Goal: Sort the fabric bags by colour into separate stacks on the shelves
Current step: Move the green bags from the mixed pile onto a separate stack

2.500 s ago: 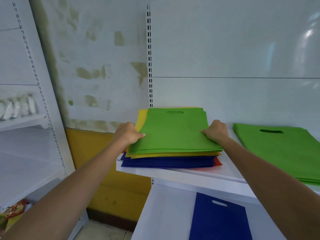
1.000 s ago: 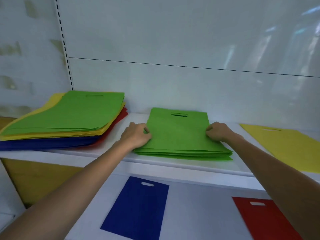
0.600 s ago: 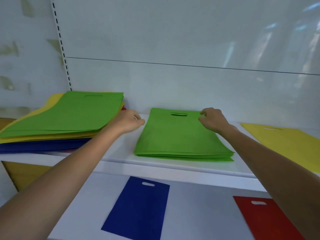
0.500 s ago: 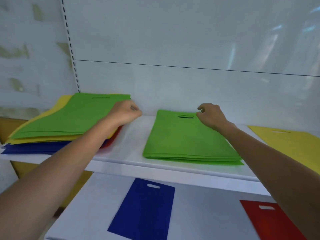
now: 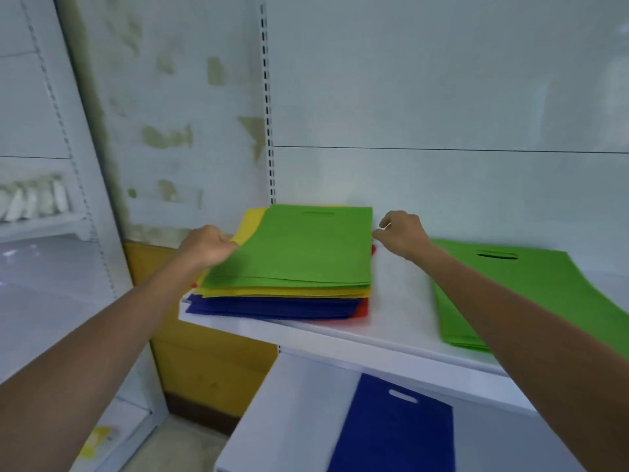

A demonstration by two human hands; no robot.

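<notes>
A mixed stack of fabric bags (image 5: 279, 298) lies at the left end of the upper shelf (image 5: 384, 345), with yellow, blue and red layers under a green bag (image 5: 306, 247) on top. My left hand (image 5: 209, 247) is curled at that green bag's left edge, thumb on the fabric. My right hand (image 5: 403, 236) hovers just off the bag's right edge, fingers loosely curled and holding nothing. To the right, partly behind my right forearm, lies the sorted green stack (image 5: 531, 287). A single blue bag (image 5: 394, 430) lies flat on the lower shelf.
A second white shelving unit on the left holds white packets (image 5: 30, 199). A slotted upright (image 5: 269, 131) runs up the back wall behind the mixed stack. A yellow wall panel (image 5: 204, 352) shows below the shelf's left end. Bare shelf separates the two stacks.
Both hands have left the sorted green stack and swung left to the mixed stack. My view turned left with them, so the yellow and red bags on the right are out of sight.
</notes>
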